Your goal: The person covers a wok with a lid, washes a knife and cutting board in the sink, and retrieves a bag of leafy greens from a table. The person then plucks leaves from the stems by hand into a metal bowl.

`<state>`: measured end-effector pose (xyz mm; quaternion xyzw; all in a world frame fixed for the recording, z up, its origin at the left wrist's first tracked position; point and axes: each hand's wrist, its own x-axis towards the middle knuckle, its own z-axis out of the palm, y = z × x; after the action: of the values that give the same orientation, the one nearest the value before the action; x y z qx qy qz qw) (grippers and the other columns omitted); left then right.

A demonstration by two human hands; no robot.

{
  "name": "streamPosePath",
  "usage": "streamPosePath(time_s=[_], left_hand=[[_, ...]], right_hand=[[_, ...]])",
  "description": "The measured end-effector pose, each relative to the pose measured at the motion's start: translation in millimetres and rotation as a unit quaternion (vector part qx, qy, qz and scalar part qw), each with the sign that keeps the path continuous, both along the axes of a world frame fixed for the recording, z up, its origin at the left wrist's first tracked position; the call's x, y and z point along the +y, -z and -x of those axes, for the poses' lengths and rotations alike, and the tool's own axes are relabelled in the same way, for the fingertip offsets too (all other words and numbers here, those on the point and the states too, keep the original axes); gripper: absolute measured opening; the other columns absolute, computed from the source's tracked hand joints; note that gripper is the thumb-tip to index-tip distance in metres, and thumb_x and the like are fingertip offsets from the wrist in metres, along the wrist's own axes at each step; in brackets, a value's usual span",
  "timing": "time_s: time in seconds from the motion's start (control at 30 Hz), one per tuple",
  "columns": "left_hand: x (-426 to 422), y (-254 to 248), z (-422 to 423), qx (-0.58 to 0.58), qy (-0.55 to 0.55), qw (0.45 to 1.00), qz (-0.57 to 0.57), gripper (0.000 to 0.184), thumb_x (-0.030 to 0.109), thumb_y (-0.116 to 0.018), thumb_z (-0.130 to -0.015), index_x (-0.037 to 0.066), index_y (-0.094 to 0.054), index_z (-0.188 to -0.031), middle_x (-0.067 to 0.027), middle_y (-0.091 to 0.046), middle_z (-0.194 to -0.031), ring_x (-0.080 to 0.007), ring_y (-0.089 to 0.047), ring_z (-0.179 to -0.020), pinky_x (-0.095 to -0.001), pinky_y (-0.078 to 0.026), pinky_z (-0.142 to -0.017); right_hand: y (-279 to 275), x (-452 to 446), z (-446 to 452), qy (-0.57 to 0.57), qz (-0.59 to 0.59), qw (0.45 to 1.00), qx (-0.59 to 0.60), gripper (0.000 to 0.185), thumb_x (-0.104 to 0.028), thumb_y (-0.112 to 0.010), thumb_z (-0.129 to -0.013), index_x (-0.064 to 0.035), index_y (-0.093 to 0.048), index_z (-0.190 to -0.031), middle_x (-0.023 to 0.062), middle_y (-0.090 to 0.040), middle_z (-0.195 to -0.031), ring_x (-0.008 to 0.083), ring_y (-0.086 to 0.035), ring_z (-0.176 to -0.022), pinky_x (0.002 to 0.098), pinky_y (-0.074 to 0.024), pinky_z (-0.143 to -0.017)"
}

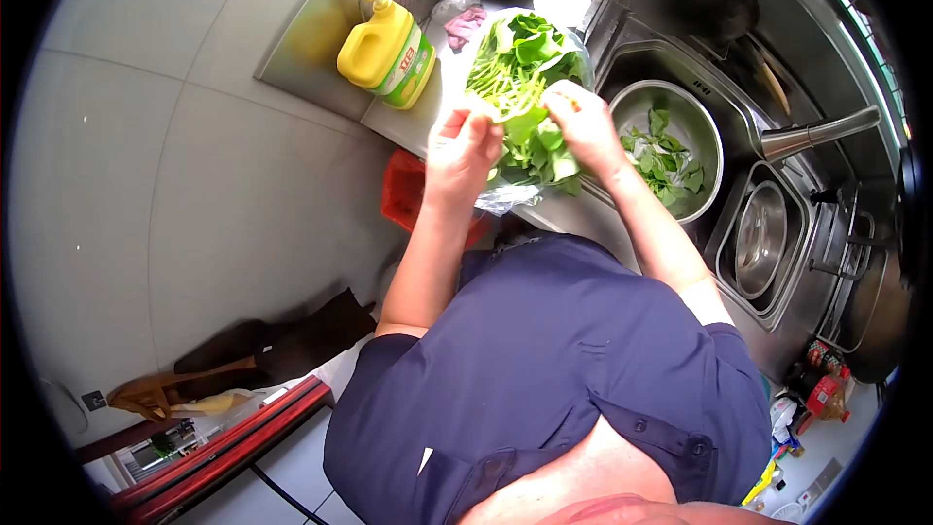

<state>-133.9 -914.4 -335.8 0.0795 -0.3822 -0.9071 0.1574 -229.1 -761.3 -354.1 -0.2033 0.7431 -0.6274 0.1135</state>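
Overhead, leafy greens [530, 53] are gripped between pinched fingertips of the left hand [580, 122] and right hand [466, 141], above a plastic bag [508, 196] on the bench [398, 124]; beside them, picked leaves [663, 157] are held in a metal bowl [708, 126].

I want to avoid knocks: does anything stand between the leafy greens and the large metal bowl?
Yes: the right hand, clear plastic and the sink rim lie between leafy greens and large metal bowl. Nothing else visible.
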Motion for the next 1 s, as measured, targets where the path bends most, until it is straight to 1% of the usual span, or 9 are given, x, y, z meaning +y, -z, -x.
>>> streamPosePath(time_s=[0.17,0.23,0.43,0.53,0.6,0.67,0.73,0.93,1.0], left_hand=[[-73,-6,-40,-0.052,-0.077,0.970,0.224,0.009,0.015,-0.056,-0.094,0.007,-0.058,-0.090,0.0001,-0.053,-0.069,-0.0063,-0.042,-0.054,-0.0179,-0.030,-0.046],[-106,18,-61,-0.237,-0.172,0.874,0.388,0.013,0.017,-0.061,-0.089,0.004,-0.058,-0.087,0.0013,-0.052,-0.064,-0.0081,-0.045,-0.054,-0.0212,-0.037,-0.048],[-124,120,-107,-0.450,-0.010,0.558,0.698,0.021,0.017,-0.066,-0.081,0.003,-0.063,-0.096,-0.0133,-0.066,-0.085,-0.0305,-0.064,-0.080,-0.0388,-0.050,-0.070],[-80,82,-78,-0.295,-0.211,0.614,0.701,0.017,0.014,-0.064,-0.082,0.003,-0.064,-0.096,-0.0121,-0.066,-0.089,-0.0300,-0.064,-0.082,-0.0384,-0.050,-0.072],[-42,36,-55,-0.120,-0.198,0.710,0.665,0.008,0.004,-0.065,-0.081,0.000,-0.064,-0.088,-0.0129,-0.063,-0.082,-0.0244,-0.062,-0.070,-0.0310,-0.050,-0.064],[-5,16,-35,0.068,-0.168,0.678,0.712,0.016,0.009,-0.074,-0.076,0.001,-0.062,-0.084,-0.0115,-0.061,-0.077,-0.0263,-0.060,-0.067,-0.0324,-0.050,-0.062],[30,16,-19,0.046,-0.147,0.638,0.755,0.039,0.030,-0.078,-0.071,0.006,-0.060,-0.096,-0.0125,-0.060,-0.086,-0.0292,-0.060,-0.078,-0.0351,-0.050,-0.068],[41,29,7,-0.016,-0.138,0.621,0.772,0.030,0.002,-0.062,-0.073,0.005,-0.061,-0.103,-0.0162,-0.058,-0.086,-0.0336,-0.057,-0.076,-0.0381,-0.049,-0.071],[31,31,4,-0.040,-0.075,0.853,0.514,0.011,0.006,-0.060,-0.086,0.002,-0.063,-0.096,-0.0059,-0.060,-0.075,-0.0198,-0.054,-0.060,-0.0300,-0.046,-0.059]], right_hand=[[-16,28,6,-0.015,0.101,0.989,-0.104,0.018,-0.018,-0.051,-0.094,-0.0035,-0.062,-0.090,-0.0004,-0.057,-0.073,0.0047,-0.049,-0.064,0.0189,-0.0394,-0.059],[0,37,16,-0.025,0.183,0.970,-0.159,0.017,-0.016,-0.051,-0.094,-0.0037,-0.062,-0.090,-0.0010,-0.056,-0.074,0.0044,-0.047,-0.063,0.0184,-0.0381,-0.058],[14,42,21,-0.021,0.212,0.961,-0.176,0.020,-0.018,-0.048,-0.094,-0.0053,-0.061,-0.085,-0.0019,-0.053,-0.073,0.0051,-0.046,-0.062,0.0188,-0.0364,-0.058],[16,42,21,-0.038,0.210,0.964,-0.156,0.020,-0.018,-0.049,-0.094,-0.0042,-0.062,-0.088,-0.0006,-0.055,-0.075,0.0060,-0.049,-0.066,0.0191,-0.0390,-0.061],[11,42,18,-0.041,0.220,0.957,-0.183,0.020,-0.018,-0.049,-0.094,-0.0041,-0.062,-0.089,-0.0004,-0.055,-0.074,0.0061,-0.049,-0.065,0.0192,-0.0390,-0.060],[4,40,16,-0.047,0.224,0.954,-0.196,0.019,-0.017,-0.049,-0.094,-0.0039,-0.062,-0.089,-0.0001,-0.055,-0.074,0.0061,-0.049,-0.064,0.0193,-0.0389,-0.060],[-2,40,12,-0.051,0.225,0.954,-0.193,0.019,-0.016,-0.049,-0.095,-0.0035,-0.062,-0.090,0.0002,-0.056,-0.073,0.0062,-0.049,-0.064,0.0192,-0.0389,-0.059],[-26,68,-3,0.033,0.314,0.937,-0.148,0.017,-0.014,-0.048,-0.095,-0.0036,-0.060,-0.089,0.0005,-0.056,-0.075,0.0071,-0.050,-0.066,0.0203,-0.0394,-0.059],[-26,108,4,0.123,0.299,0.943,-0.079,0.017,-0.015,-0.048,-0.096,-0.0043,-0.060,-0.090,0.0004,-0.056,-0.077,0.0071,-0.050,-0.067,0.0208,-0.0398,-0.061]])
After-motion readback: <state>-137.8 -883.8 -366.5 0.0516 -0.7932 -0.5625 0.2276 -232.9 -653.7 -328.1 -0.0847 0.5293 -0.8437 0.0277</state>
